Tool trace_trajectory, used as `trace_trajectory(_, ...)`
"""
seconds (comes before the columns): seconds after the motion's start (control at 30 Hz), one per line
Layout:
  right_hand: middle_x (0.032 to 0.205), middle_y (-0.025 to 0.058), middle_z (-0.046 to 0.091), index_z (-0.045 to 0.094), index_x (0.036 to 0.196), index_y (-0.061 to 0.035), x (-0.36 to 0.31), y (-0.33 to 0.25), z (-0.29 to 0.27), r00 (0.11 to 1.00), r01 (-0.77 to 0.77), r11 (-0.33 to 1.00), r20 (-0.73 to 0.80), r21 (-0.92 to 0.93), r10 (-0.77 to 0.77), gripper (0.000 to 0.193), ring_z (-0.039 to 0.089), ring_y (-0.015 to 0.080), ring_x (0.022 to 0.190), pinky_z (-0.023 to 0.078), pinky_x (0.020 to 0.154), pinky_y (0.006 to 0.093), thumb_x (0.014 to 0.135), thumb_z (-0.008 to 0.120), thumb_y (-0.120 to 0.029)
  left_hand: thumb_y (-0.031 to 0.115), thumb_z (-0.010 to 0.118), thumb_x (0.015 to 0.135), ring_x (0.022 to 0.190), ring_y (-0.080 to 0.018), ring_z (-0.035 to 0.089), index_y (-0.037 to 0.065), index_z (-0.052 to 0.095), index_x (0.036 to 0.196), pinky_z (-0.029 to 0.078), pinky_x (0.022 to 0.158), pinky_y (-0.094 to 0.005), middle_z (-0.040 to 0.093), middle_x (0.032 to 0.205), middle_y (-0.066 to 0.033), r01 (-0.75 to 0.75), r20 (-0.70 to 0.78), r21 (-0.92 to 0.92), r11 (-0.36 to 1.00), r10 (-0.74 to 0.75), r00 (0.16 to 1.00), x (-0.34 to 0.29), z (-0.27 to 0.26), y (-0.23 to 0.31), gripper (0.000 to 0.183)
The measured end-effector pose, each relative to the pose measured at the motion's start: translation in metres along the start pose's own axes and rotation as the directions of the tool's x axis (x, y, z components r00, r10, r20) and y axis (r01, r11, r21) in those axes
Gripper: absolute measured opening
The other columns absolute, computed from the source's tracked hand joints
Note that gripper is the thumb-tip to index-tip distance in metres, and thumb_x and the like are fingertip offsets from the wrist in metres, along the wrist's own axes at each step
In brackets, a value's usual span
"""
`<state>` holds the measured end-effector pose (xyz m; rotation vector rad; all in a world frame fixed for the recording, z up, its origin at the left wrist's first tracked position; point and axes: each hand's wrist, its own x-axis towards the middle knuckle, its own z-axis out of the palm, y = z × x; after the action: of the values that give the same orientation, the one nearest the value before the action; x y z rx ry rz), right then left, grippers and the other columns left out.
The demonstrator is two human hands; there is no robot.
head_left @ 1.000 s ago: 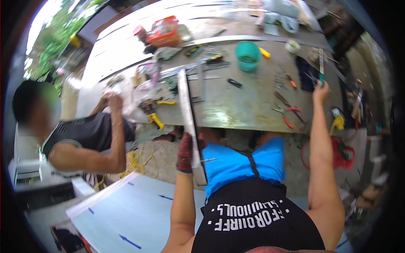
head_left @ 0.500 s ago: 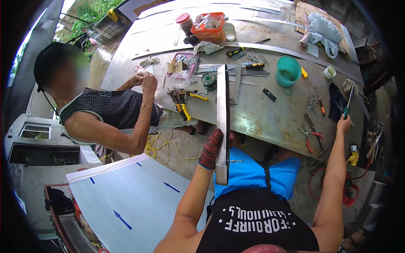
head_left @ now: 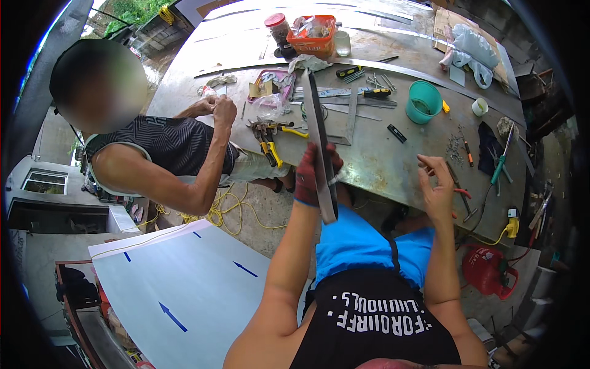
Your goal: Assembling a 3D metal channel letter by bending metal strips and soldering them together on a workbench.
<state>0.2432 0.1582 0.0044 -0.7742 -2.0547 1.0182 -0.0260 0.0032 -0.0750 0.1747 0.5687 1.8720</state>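
My left hand point(head_left: 307, 178), in a red and dark glove, is wrapped round a long bent strip of sheet metal point(head_left: 318, 132). The strip stands nearly upright over the table's near edge, its narrow side toward me. My bare right hand point(head_left: 437, 184) hovers with bent, parted fingers and nothing in them. Beside it are red-handled pliers point(head_left: 462, 193), partly hidden by the hand, and a long slim tool point(head_left: 455, 177). A green-handled soldering iron point(head_left: 498, 169) rests at the table's right side, its tip against a pale lump point(head_left: 505, 128).
A co-worker point(head_left: 166, 147) stands at the left, both hands together over the metal table point(head_left: 381, 169). Tin snips point(head_left: 268, 142), a green bucket point(head_left: 423, 103), a steel square point(head_left: 351, 120) and an orange tub point(head_left: 311, 44) lie on it. A red tank point(head_left: 485, 270) stands below right.
My right hand has let go of the soldering iron and come back left, toward me. The metal strip has turned edge-on and shifted slightly in my left hand.
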Motion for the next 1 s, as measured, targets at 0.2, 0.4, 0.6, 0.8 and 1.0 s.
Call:
trace_trajectory(0.2,0.099,0.0068,0.064,0.069,0.116,-0.0034,-0.006,-0.04,0.003,0.999,0.054,0.995,-0.008,0.087,-0.054,0.024,0.058,0.0158,0.089,0.044,0.078,0.028,0.093,0.063,-0.007,0.046,0.052,0.101,0.072,-0.0236,0.065,0.004,0.063,0.106,0.058,0.068,-0.0355,0.066,0.082,-0.0095,-0.059,-0.148,-0.174,0.983,0.034,0.988,0.034,-0.011,0.047,0.043)
trace_trajectory(0.4,0.099,0.0072,0.064,0.069,0.115,-0.0029,-0.024,-0.036,-0.009,1.0,0.001,0.999,0.004,0.052,-0.001,0.024,0.059,0.0158,0.09,0.044,0.078,0.0276,0.092,0.063,-0.004,0.046,0.047,0.102,0.069,-0.0229,0.064,0.01,0.066,0.103,0.057,0.064,-0.0347,0.066,0.078,-0.0067,-0.126,-0.331,0.027,0.992,0.128,0.935,0.05,-0.026,0.049,0.04)
trace_trajectory(0.6,0.102,0.0074,0.064,0.069,0.117,-0.003,-0.04,-0.038,0.002,0.997,-0.082,0.996,0.009,0.04,0.082,0.027,0.058,0.0167,0.088,0.046,0.078,0.0285,0.09,0.065,-0.003,0.046,0.048,0.103,0.078,-0.0238,0.065,0.011,0.063,0.11,0.056,0.073,-0.0375,0.068,0.093,-0.0092,0.042,-0.009,-0.017,0.999,-0.043,0.999,0.042,-0.031,0.017,0.039)
trace_trajectory(0.8,0.098,0.0069,0.063,0.068,0.119,-0.0046,-0.048,-0.053,0.03,0.98,-0.089,0.969,0.192,0.229,0.044,0.033,0.057,0.0153,0.081,0.047,0.073,0.0277,0.088,0.076,-0.015,0.05,0.06,0.099,0.081,-0.0214,0.063,0.004,0.06,0.11,0.052,0.076,-0.0335,0.065,0.092,-0.0053,0.041,-0.064,0.019,0.999,-0.04,0.997,0.005,0.021,-0.041,0.048)
trace_trajectory(1.0,0.09,0.0055,0.061,0.071,0.108,-0.0035,-0.054,-0.063,0.031,0.978,-0.108,0.97,0.198,0.218,0.065,0.021,0.053,0.0128,0.071,0.044,0.066,0.0269,0.088,0.076,-0.008,0.049,0.065,0.096,0.082,-0.0195,0.063,0.009,0.062,0.104,0.051,0.076,-0.0342,0.065,0.09,-0.0039,0.052,-0.033,0.151,0.987,-0.047,0.998,-0.009,0.042,-0.054,0.042)
